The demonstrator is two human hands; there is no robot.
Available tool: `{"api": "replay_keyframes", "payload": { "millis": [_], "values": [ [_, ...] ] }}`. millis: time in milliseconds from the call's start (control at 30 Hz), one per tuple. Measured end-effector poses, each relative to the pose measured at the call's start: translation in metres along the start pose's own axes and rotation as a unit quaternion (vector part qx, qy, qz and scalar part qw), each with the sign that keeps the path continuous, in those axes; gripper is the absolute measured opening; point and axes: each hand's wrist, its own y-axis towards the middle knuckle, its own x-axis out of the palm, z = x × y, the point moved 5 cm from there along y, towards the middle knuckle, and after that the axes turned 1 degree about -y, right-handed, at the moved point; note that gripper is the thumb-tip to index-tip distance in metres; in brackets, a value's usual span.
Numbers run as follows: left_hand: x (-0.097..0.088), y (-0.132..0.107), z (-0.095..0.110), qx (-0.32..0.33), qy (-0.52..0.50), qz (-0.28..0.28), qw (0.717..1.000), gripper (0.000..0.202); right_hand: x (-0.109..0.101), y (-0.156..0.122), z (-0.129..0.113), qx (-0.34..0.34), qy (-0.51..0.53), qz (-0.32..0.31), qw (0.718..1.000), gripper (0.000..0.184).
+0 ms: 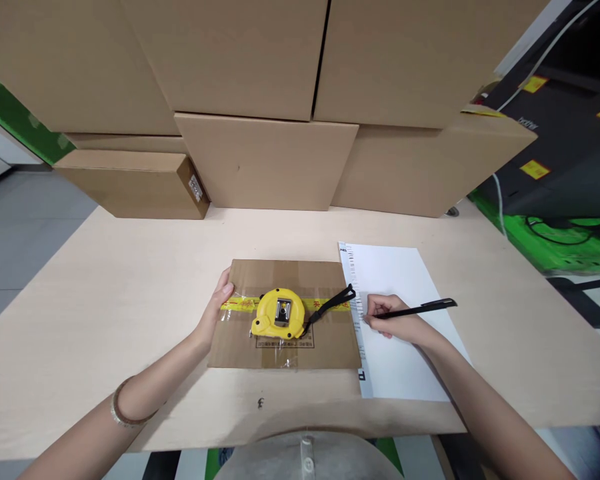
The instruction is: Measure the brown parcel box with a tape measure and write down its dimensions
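Observation:
My left hand grips the left edge of a flat cardboard box, thumb on top and the other fingers mostly hidden at its side. Yellow printed tape runs across the box's upper face. On it rests a yellow tape measure with a metal clip and a black wrist strap trailing right. A black pen is pinched in my right hand, which rests on white paper. The pen tip is hidden by my fingers. Printed marks line the paper's left edge, which meets the box.
Large cardboard boxes stand stacked along the table's back edge. A smaller box sits at back left. To the right is a black machine above a green surface with cables. The pale table ends close to my body.

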Motion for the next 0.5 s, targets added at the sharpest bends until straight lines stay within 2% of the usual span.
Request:
{"api": "replay_keyframes", "payload": {
  "millis": [333,500],
  "values": [
    [0.000,0.001,0.002,0.005,0.028,-0.016,0.999,0.054,-0.002,-0.001,-0.004,0.029,-0.087,0.009,0.996,0.025],
    [-0.001,0.001,0.001,0.015,0.043,-0.026,0.999,0.057,-0.012,-0.006,-0.019,0.077,-0.211,0.077,0.971,0.042]
  ]
}}
